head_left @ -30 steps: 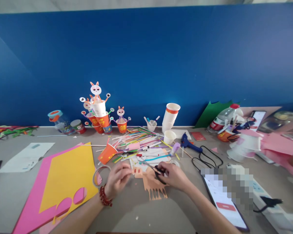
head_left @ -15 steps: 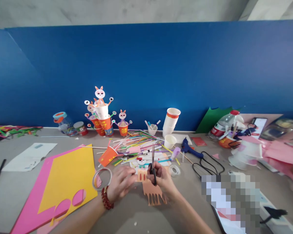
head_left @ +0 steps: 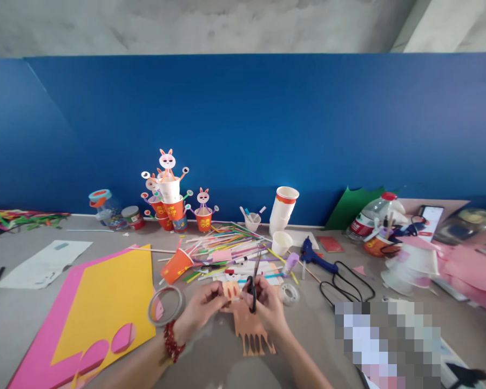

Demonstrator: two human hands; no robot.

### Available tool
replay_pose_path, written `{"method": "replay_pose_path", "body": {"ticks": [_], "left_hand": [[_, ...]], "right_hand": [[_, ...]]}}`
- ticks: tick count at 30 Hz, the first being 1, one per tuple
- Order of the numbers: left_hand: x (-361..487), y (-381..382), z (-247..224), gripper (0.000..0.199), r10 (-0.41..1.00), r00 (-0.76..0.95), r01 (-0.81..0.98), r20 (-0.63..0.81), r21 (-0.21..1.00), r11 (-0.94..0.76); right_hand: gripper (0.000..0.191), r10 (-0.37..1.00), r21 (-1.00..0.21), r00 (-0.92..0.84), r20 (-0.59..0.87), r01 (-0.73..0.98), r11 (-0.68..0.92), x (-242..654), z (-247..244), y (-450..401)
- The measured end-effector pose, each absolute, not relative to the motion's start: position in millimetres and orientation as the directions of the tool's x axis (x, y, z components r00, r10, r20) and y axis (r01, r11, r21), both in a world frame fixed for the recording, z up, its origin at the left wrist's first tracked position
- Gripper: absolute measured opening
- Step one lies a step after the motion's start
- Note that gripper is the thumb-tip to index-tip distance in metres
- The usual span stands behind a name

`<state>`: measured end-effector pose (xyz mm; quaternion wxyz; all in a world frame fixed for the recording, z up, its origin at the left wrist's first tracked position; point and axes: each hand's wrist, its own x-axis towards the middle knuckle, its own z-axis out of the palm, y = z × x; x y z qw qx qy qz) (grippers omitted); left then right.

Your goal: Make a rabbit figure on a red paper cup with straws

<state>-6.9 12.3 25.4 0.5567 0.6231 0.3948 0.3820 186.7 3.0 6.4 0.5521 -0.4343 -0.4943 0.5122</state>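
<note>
My left hand [head_left: 204, 307], with a red bead bracelet on its wrist, is closed in a pinch on the edge of a small peach paper piece [head_left: 231, 291] that bears two red ovals. My right hand [head_left: 268, 307] is closed around black-handled scissors [head_left: 252, 294], their blades pointing up and away from me. Its fingertips come close to the paper's right side; whether they touch it I cannot tell. Under the hands lies a larger peach-brown paper [head_left: 249, 323] with pointed, cut-out shapes along its near edge.
Yellow card [head_left: 105, 292] on pink card lies left, beside a tape ring [head_left: 166, 306]. Straws and pens [head_left: 235, 246] spread behind my hands, with a tipped orange cup [head_left: 177, 265]. Rabbit-topped cups [head_left: 168, 189] stand at the back. A blue glue gun [head_left: 316, 255] with black cable lies right.
My left hand has closed on the small paper's left edge, where it was blurred before. The scissors are still in my right hand. The view has tilted slightly upward.
</note>
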Motion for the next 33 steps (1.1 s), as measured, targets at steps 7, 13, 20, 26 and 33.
{"method": "replay_pose_path", "body": {"ticks": [7, 13, 20, 26, 33], "left_hand": [[-7, 22, 25, 0.038, 0.988, 0.070, 0.007, 0.137, 0.990, -0.138], [2, 9, 30, 0.038, 0.978, 0.118, -0.012, 0.174, 0.985, -0.174], [9, -3, 24, 0.030, 0.984, 0.121, -0.175, 0.131, 0.978, -0.109], [9, -5, 13, 0.023, 0.986, 0.145, -0.320, 0.089, 0.947, -0.038], [8, -6, 8, 0.019, 0.985, 0.148, -0.322, 0.090, 0.946, -0.038]], "right_hand": [[0.055, 0.958, -0.987, -0.288, -0.005, -0.151, -0.051, 176, -11, -16], [0.057, 0.924, -0.990, -0.383, -0.006, -0.127, -0.059, 169, -11, -23], [0.060, 0.917, -0.991, -0.397, -0.046, -0.095, -0.090, 167, -7, -27], [0.060, 0.920, -0.990, -0.390, -0.045, -0.105, -0.094, 164, -15, -29], [0.057, 0.916, -0.986, -0.395, -0.065, -0.118, -0.121, 163, -17, -31]]}}
